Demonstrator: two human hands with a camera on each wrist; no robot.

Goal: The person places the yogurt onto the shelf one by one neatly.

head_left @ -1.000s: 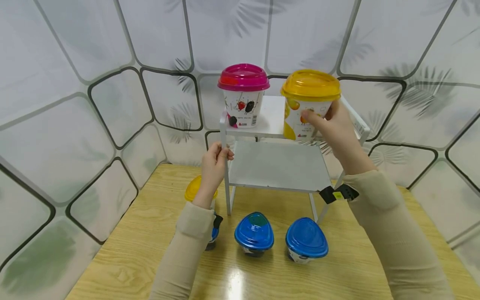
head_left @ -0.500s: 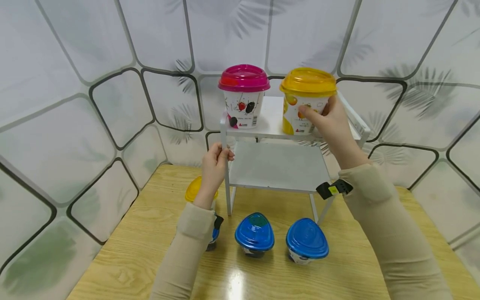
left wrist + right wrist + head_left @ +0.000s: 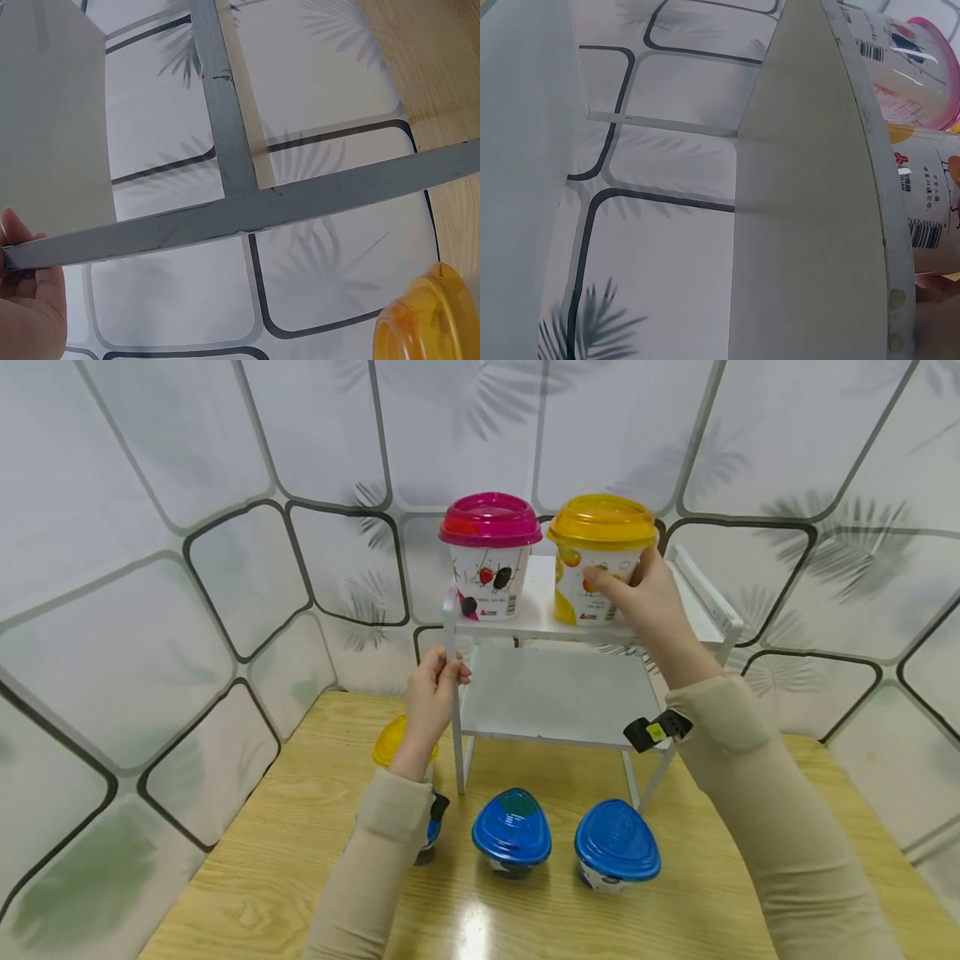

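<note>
Yellow-lid cup [image 3: 596, 553] held in R grip [image 3: 651, 597], nr pink-lid cup [image 3: 490, 556]; L grip [image 3: 433, 693] round rack leg [image 3: 457, 722]

walls [image 3: 615, 435] — pale, grey-lined, leaf prints [image 3: 836, 539] | table [image 3: 285, 835] — light wood grain, glossy glare [image 3: 474, 927]

On the top shelf [image 3: 696, 620], we see barely a sliver between the lids of the pink-lidded cup [image 3: 487, 564] and the yellow-lidded cup [image 3: 596, 539] just right of it. The right hand [image 3: 647, 595], gripping the latter, blocks its right side; farther right, we have room up to the raised rail [image 3: 707, 589]. A hand could enter from the near side above the lower shelf [image 3: 558, 693], but the left hand [image 3: 433, 693] obstructs the left post [image 3: 456, 735]. Nearer, we could pass between the left blue-lidded cup [image 3: 512, 828] and the right blue-lidded cup [image 3: 617, 841].
</note>
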